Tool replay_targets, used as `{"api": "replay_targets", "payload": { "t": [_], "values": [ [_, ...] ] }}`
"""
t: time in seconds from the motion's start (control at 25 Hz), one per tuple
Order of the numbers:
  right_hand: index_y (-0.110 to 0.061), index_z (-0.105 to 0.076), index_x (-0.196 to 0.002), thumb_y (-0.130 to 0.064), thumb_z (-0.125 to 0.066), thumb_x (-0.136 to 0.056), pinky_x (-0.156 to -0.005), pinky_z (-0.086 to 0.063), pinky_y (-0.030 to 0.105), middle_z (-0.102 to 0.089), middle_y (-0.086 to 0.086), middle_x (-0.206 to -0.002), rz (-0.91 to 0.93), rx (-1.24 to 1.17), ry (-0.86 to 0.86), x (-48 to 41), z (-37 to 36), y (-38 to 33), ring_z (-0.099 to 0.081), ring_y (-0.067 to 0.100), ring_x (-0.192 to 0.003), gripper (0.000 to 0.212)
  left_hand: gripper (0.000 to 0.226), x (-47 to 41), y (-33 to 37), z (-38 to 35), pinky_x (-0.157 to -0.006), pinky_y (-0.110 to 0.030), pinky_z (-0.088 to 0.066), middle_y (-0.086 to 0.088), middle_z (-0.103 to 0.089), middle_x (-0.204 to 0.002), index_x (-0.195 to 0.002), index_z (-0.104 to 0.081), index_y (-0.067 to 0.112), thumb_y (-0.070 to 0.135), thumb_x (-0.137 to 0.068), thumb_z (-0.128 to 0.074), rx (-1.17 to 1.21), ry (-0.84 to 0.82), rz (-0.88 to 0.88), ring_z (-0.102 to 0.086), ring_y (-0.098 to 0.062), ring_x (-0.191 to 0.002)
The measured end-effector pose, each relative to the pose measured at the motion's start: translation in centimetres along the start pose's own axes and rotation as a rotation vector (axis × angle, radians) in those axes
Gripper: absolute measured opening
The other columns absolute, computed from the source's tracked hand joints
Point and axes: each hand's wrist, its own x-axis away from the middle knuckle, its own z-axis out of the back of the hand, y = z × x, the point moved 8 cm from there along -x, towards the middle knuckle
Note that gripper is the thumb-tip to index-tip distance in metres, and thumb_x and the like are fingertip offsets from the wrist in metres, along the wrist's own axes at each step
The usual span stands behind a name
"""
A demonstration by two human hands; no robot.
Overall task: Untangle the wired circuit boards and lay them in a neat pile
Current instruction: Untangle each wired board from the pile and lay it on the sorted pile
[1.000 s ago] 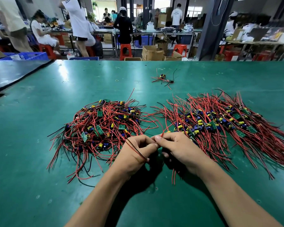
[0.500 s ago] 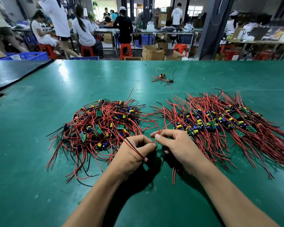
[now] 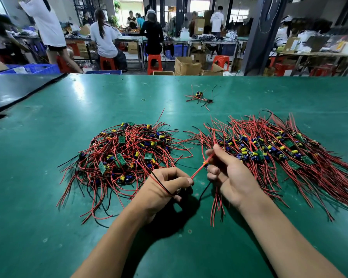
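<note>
Head view: my left hand (image 3: pixel 165 185) and right hand (image 3: pixel 227 173) both pinch one red wire (image 3: pixel 199 169), taut between them. Tangled heap (image 3: pixel 125 153) left, combed pile (image 3: pixel 279 153) right. I'd pull slowly and lay the leads parallel.

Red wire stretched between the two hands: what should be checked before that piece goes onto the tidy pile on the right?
1. Grip of the left hand on the red wire: ok, pinched at one end.
2. Grip of the right hand on its other end: ok.
3. Straightness of the red wire between the hands: ok, drawn taut.
4. Piece free of the tangled heap: cannot tell; a black wire crosses the left hand toward it.
5. Order in the neat pile: ok, wires lie one way.
</note>
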Motion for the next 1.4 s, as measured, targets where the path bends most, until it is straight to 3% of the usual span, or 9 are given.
{"api": "replay_targets", "payload": {
  "t": [0.16, 0.32, 0.48, 0.6, 0.76, 1.08, 1.2, 1.28, 1.4],
  "values": [
    [-0.006, -0.070, -0.070, -0.021, -0.063, -0.084, -0.041, -0.036, 0.019, -0.044, 0.001, -0.069, -0.229, -0.286, -0.100, 0.3, -0.9, 0.9, -0.039, 0.009, -0.046, 0.021, 0.012, 0.1, 0.2, 0.2, -0.046, -0.019, -0.043, -0.003, -0.064, -0.060, -0.074, -0.069, 0.005, 0.000, -0.085, -0.067, 0.011, 0.021, -0.005, -0.055, -0.011, -0.051],
    [-0.004, -0.071, -0.078, -0.017, -0.064, -0.081, -0.043, -0.039, 0.018, -0.049, 0.002, -0.073, -0.202, -0.308, -0.123, 0.3, -0.8, 0.3, -0.041, 0.008, -0.050, 0.015, 0.012, 0.3, 0.4, 0.5, -0.046, -0.019, -0.040, -0.004, -0.062, -0.059, -0.074, -0.067, 0.004, -0.002, -0.085, -0.065, 0.025, 0.058, 0.007, -0.052, -0.011, -0.050],
    [-0.007, -0.071, -0.092, -0.021, -0.070, -0.079, -0.047, -0.047, 0.020, -0.054, 0.000, -0.071, -0.077, -0.123, -0.132, 0.1, -0.5, -0.2, -0.050, 0.008, -0.052, 0.020, 0.016, 0.3, 0.3, 0.4, -0.043, -0.018, -0.036, -0.006, -0.060, -0.056, -0.075, -0.068, 0.004, -0.003, -0.087, -0.061, 0.118, 0.058, 0.041, -0.053, -0.010, -0.046],
    [-0.012, -0.074, -0.098, -0.023, -0.076, -0.077, -0.046, -0.043, 0.019, -0.051, -0.001, -0.074, -0.077, 0.067, -0.325, 0.7, -2.3, 1.3, -0.047, 0.006, -0.053, 0.024, 0.015, 0.4, 0.2, 0.1, -0.043, -0.019, -0.036, -0.005, -0.053, -0.051, -0.077, -0.072, 0.006, 0.002, -0.087, -0.062, 0.135, 0.023, 0.046, -0.047, -0.012, -0.043],
    [-0.014, -0.078, -0.096, -0.023, -0.076, -0.078, -0.051, -0.044, 0.019, -0.069, 0.001, -0.082, -0.078, 0.300, -0.468, 1.5, -3.4, 3.2, -0.053, 0.008, -0.062, 0.020, 0.010, 0.3, -0.2, 0.5, -0.044, -0.020, -0.042, -0.009, -0.054, -0.057, -0.079, -0.064, 0.002, 0.005, -0.088, -0.061, 0.229, 0.016, 0.079, -0.052, -0.014, -0.044],
    [-0.013, -0.079, -0.085, -0.039, -0.080, -0.068, -0.047, -0.037, 0.022, -0.055, 0.004, -0.064, 0.090, 0.294, -0.231, 0.3, -2.1, 2.0, -0.045, 0.009, -0.047, 0.031, 0.020, 0.0, 0.1, 0.5, -0.045, -0.017, -0.045, -0.006, -0.062, -0.057, -0.068, -0.068, 0.014, 0.009, -0.087, -0.065, 0.173, 0.018, 0.068, -0.057, -0.012, -0.046],
    [-0.004, -0.070, -0.086, -0.031, -0.078, -0.071, -0.046, -0.037, 0.023, -0.050, 0.011, -0.072, 0.152, 0.239, -0.109, -0.1, -1.0, 0.9, -0.043, 0.009, -0.046, 0.032, 0.018, 0.1, 0.1, -0.1, -0.045, -0.018, -0.041, -0.007, -0.062, -0.058, -0.069, -0.069, 0.013, 0.007, -0.086, -0.066, 0.115, -0.006, 0.038, -0.054, -0.011, -0.046],
    [0.000, -0.065, -0.089, -0.025, -0.077, -0.076, -0.043, -0.037, 0.020, -0.049, 0.006, -0.065, 0.189, 0.216, -0.055, -0.2, -0.4, 0.4, -0.042, 0.007, -0.044, 0.031, 0.018, 0.0, 0.1, -0.3, -0.044, -0.018, -0.041, -0.008, -0.062, -0.058, -0.070, -0.069, 0.012, 0.005, -0.086, -0.066, 0.104, -0.016, 0.035, -0.053, -0.012, -0.045],
    [-0.006, -0.063, -0.074, -0.013, -0.072, -0.086, -0.042, -0.036, 0.019, -0.047, -0.003, -0.053, 0.259, 0.182, 0.003, -0.5, 0.1, -0.4, -0.040, 0.008, -0.043, 0.017, 0.016, 0.1, 0.2, -0.4, -0.045, -0.018, -0.043, -0.008, -0.063, -0.058, -0.071, -0.070, 0.010, 0.004, -0.086, -0.066, 0.111, -0.028, 0.035, -0.054, -0.012, -0.046]
  ]
}}
